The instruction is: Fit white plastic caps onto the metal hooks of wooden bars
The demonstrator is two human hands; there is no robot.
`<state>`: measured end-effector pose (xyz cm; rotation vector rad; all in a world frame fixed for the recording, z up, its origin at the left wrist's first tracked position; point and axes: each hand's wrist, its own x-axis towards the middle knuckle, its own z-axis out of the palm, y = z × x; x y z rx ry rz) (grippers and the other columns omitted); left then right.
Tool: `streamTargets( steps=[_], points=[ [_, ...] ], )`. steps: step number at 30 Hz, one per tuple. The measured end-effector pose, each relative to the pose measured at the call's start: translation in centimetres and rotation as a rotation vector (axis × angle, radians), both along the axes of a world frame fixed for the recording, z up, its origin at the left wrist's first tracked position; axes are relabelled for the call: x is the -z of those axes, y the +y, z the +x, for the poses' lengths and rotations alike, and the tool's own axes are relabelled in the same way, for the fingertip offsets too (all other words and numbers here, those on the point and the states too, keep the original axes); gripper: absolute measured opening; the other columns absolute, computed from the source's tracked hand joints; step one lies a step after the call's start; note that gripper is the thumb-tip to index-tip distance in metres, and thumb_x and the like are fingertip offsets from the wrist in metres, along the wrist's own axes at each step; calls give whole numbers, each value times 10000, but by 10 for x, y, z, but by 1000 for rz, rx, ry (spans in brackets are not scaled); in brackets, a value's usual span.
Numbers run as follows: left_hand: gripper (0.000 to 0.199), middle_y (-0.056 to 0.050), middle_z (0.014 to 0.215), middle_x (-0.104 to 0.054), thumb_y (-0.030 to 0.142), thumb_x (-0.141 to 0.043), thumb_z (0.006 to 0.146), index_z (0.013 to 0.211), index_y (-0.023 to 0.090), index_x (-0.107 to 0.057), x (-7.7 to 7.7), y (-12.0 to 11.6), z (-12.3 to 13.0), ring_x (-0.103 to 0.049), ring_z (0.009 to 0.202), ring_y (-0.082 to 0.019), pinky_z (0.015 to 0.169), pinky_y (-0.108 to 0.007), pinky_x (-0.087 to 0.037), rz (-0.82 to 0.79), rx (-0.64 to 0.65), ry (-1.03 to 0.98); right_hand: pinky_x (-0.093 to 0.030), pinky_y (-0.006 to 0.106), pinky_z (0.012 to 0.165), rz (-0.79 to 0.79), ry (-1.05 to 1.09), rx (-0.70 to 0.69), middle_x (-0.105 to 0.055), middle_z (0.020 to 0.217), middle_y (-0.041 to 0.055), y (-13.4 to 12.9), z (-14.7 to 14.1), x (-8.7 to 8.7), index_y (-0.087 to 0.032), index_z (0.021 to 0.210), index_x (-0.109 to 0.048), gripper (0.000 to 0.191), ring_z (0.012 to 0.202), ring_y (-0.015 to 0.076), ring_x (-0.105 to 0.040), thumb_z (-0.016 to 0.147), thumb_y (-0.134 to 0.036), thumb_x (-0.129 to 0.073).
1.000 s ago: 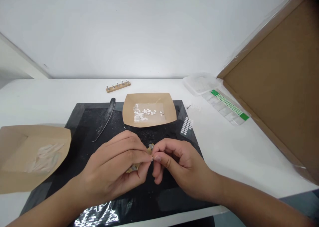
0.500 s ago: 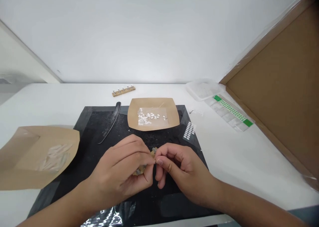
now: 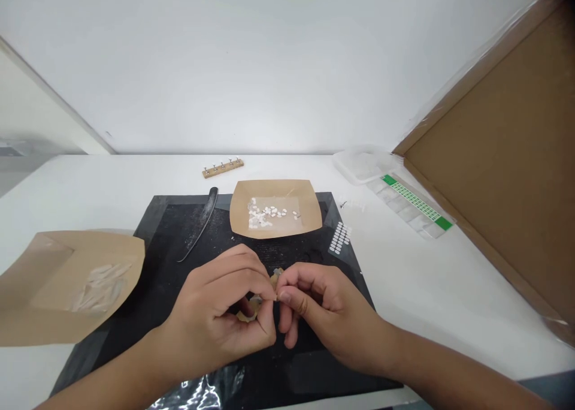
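Observation:
My left hand (image 3: pixel 224 308) and my right hand (image 3: pixel 327 314) meet fingertip to fingertip over the black mat (image 3: pixel 287 374). Thumb and forefinger are pinched on each hand, and whatever is between them is too small to make out. A yellowish piece with grey bits (image 3: pixel 277 273) shows behind the fingers, mostly hidden by my left hand. Just beyond the hands, a brown paper tray (image 3: pixel 309 203) holds many small white ovals. A sheet of white oval stickers (image 3: pixel 340 237) lies at the mat's right edge.
A dark curved file (image 3: pixel 206 218) rests on the mat's left side. Another paper tray (image 3: pixel 49 284) with pale strips is at left. Behind stand a small wooden strip with metal pegs (image 3: pixel 223 168), a clear box (image 3: pixel 362 164) and a green-labelled case (image 3: pixel 415 203); cardboard (image 3: pixel 498 158) rises at right.
The fingers of my left hand have shifted slightly, opening a gap behind the pinch that shows more of the yellowish piece. My right hand has hardly moved. The view has tilted a little.

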<state>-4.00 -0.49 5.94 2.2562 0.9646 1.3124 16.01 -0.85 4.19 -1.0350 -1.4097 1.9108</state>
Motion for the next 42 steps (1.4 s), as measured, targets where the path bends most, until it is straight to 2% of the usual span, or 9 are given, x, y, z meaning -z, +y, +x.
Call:
streamTargets(
  steps=[9,15,20,22,28,35,42],
  points=[
    [149,-27,687,-655,26,-682,784,741,168,-699,9,-2,-1,-626,610,-119,368,-111,-448,-155,12,-86,-527,212,603,-27,2,-12,-712,744,-15,0,0,-2,-173,939,-677,344,562,106,-690,1036,-503,-675],
    [165,-51,696,-678,-5,-703,801,818,158,-724,9,4,-2,-613,662,-145,413,-153,-449,-44,75,-122,-491,218,583,8,-41,5,-712,712,-10,2,2,-5,-167,945,-693,386,534,110,-672,1026,-545,-679],
    [158,-40,742,-704,-2,-723,832,872,151,-713,11,9,-5,-625,660,-137,659,-302,-585,174,94,-100,-454,201,569,9,-44,-9,-687,687,-20,2,2,-9,-166,891,-672,447,503,88,-635,1020,-594,-667],
    [172,-35,792,-731,8,-751,838,901,164,-715,13,9,-8,-652,696,-139,703,-309,-600,246,89,-64,-431,198,544,-3,-30,-11,-675,676,-25,2,3,-8,-168,885,-659,458,476,81,-608,1011,-607,-675],
    [324,-55,943,-789,13,-840,821,1074,188,-740,16,6,-18,-730,866,-176,738,-295,-631,280,91,-4,-348,186,488,26,-35,-9,-643,655,-33,5,5,-4,-166,942,-660,444,450,64,-529,1023,-603,-665],
    [273,-61,870,-777,-21,-796,822,1010,160,-717,18,6,-9,-716,744,-150,743,-311,-638,304,73,-83,-442,217,558,119,-22,6,-607,735,-21,8,6,-6,-177,885,-694,435,578,100,-547,927,-599,-790],
    [271,-44,835,-771,-9,-752,831,1019,176,-693,21,8,-6,-711,709,-148,679,-299,-615,326,87,-104,-428,222,577,164,-6,-28,-594,753,-22,9,6,-2,-177,846,-692,424,592,96,-538,917,-579,-809]
  ],
)
